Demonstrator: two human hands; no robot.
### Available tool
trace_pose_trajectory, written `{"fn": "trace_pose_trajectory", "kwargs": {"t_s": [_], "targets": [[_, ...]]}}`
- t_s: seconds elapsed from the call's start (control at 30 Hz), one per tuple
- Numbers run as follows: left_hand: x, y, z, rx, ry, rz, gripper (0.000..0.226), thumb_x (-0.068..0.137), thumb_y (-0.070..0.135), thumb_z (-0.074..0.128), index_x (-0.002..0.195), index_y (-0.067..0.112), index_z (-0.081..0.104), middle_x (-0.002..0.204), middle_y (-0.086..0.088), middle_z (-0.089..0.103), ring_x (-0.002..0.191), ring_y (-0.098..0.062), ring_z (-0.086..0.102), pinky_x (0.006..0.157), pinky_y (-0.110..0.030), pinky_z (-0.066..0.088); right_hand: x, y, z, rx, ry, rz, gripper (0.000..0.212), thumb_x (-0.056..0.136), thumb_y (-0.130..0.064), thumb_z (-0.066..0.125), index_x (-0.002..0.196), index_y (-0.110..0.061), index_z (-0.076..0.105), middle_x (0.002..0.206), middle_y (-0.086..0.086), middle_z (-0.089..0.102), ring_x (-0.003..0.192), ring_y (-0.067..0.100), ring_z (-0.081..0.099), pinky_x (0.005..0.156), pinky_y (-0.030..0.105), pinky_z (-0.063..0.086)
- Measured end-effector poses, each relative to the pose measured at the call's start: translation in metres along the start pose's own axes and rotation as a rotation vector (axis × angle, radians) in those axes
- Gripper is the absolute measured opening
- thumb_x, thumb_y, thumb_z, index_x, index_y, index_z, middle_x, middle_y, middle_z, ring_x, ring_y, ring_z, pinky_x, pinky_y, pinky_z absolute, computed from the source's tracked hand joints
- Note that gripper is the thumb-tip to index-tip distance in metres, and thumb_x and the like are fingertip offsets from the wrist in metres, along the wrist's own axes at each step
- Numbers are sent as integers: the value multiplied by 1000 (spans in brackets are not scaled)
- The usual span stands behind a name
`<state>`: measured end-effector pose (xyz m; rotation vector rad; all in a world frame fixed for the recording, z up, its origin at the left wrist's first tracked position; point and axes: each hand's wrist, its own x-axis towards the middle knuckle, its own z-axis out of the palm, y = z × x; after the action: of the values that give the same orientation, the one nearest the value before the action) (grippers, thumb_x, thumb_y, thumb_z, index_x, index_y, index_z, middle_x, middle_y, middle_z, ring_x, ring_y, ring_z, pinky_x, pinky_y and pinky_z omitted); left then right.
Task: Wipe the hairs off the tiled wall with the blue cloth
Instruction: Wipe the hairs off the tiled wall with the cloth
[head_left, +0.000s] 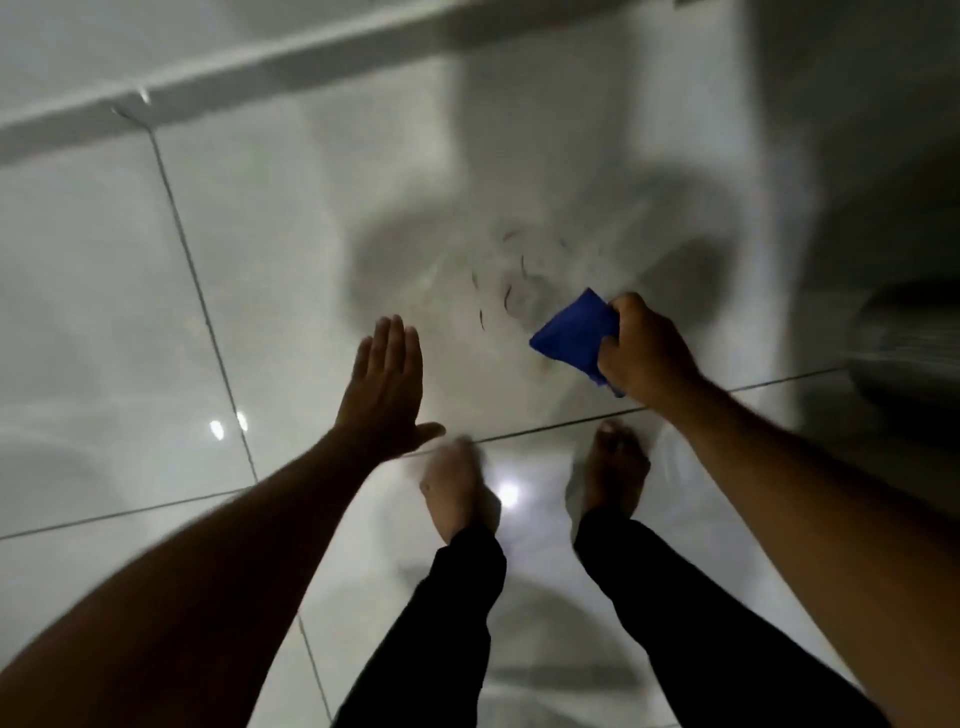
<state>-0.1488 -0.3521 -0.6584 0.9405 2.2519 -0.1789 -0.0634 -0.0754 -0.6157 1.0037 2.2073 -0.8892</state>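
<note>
Nearest to me I see two legs in dark trousers and two bare feet (615, 467) planted on glossy pale tiles, just short of a grout line that runs left to right. Past them my left hand (387, 382) is stretched out flat, fingers together and thumb apart, clamped on nothing; I cannot tell whether the palm touches the surface or only hovers over it. To the right and a little farther, my right hand (641, 348) is closed tight around the blue cloth (574, 335), whose free corner pokes out toward the left and the far side. Just beyond that corner lie the hairs (511, 283), short dark curved strands scattered in a loose patch on the tiled wall (291, 223), inside a broad shadow. I judge this to be the approach to a wipe: the cloth sits just beside the patch, not yet on it. The next move, as I see it, calls for pressing the cloth flat and sweeping through the strands toward one side, so they gather instead of spreading.
</note>
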Motion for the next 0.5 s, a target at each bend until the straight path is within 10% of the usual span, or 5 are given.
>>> {"fn": "trace_pose_trajectory", "kwargs": {"t_s": [0.17, 0.37, 0.5], "targets": [[48, -12, 92, -41, -43, -88, 140, 60, 64, 80, 147, -9, -2, 157, -35, -4, 147, -47, -8, 120, -55, 5, 81, 44, 65, -105, -256, -10, 35, 86, -4, 53, 121, -10, 48, 111, 14, 62, 93, 29, 61, 78, 41, 53], [72, -26, 125, -177, -84, -210, 156, 48, 60, 87, 147, -7, -12, 157, -32, -16, 146, -44, -16, 120, -55, 2, 106, 83, 105, -461, 295, -90, 68, 86, -22, 66, 142, -1, 34, 148, 26, 38, 135, 45, 35, 111, 53, 29], [84, -31, 127, -228, -110, -226, 166, 40, 62, 89, 147, -3, -21, 156, -27, -27, 144, -41, -25, 121, -51, -2, 111, 93, 148, -372, 164, -136, 70, 99, -38, 41, 154, -10, 9, 163, 21, -2, 148, 41, -2, 120, 55, 7]]}}
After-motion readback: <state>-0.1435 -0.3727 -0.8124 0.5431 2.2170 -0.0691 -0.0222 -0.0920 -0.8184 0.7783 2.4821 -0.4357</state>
